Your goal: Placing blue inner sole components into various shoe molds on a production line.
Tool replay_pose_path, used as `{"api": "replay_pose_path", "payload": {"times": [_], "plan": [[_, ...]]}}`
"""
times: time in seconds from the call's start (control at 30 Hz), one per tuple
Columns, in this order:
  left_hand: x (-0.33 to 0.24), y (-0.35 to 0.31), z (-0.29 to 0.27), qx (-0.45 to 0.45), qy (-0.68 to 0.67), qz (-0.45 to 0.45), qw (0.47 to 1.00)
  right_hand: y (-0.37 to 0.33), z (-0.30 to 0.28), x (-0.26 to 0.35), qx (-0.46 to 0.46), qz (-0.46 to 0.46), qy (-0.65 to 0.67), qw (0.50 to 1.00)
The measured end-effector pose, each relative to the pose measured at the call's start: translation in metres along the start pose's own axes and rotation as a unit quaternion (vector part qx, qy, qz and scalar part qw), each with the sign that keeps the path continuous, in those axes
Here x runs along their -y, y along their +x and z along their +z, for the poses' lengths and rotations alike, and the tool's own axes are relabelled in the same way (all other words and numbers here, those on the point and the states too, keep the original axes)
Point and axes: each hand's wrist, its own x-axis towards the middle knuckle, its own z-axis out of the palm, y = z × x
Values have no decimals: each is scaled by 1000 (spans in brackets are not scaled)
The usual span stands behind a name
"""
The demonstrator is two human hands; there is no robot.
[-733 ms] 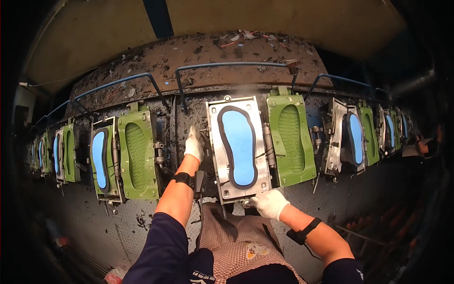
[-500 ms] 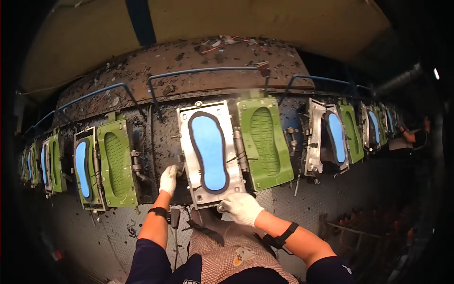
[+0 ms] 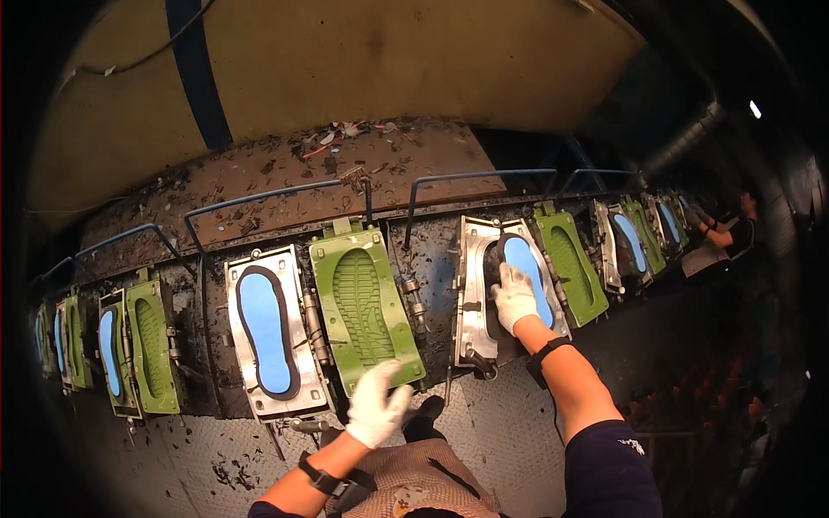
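Note:
Both my hands wear white knit gloves. My left hand (image 3: 377, 406), thumb and fingers apart and holding nothing, is at the lower edge of a green mould half (image 3: 356, 298) with a ridged, sole-shaped hollow. My right hand (image 3: 515, 300) reaches over a silver mould (image 3: 475, 324), its outstretched fingers on the left edge of a blue shoe sole (image 3: 540, 289) with a dark rim. That sole sits off to the right side of its mould; the hand covers part of it. Another blue sole (image 3: 265, 332) with a black border lies in the silver mould (image 3: 307, 380) left of my left hand.
More moulds line the bench both ways, including a green half (image 3: 570, 268) beyond my right hand. Blue rails (image 3: 268, 198) run behind, before a brown board (image 3: 414, 164) strewn with scraps. Hinges (image 3: 414, 302) stick out between moulds. Another person's arm (image 3: 721, 233) shows far right.
My view and body have shifted right along the row. My right hand left the central silver mould and reached the sole in the mould to its right. My left hand moved right, below the green half.

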Motion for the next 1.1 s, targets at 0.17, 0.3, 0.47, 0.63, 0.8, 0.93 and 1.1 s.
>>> {"api": "replay_pose_path", "payload": {"times": [0.17, 0.3, 0.47, 0.63, 0.8, 0.93, 1.1], "plan": [[-41, 61, 164, 50, 115, -111, 986, 49, -19, -5, 132, -58, -103, 984], [-36, 82, 192, -16, 81, -251, 964, 47, -16, -37, 51, -60, 110, 991], [-105, 82, 261, 101, -22, -424, 900, 51, -19, -57, 88, -47, 154, 983], [-100, 94, 295, 59, -102, -380, 917, 55, -100, -84, 30, -143, 335, 931], [-97, 95, 346, -29, -2, -399, 916, 0, -36, -97, 16, -193, 110, 975], [-66, 86, 370, -157, 235, -99, 954, 4, -2, -115, 37, -218, 215, 951], [-64, 116, 342, -60, 171, 118, 976, -53, -11, -183, 101, -269, 361, 887]]}}
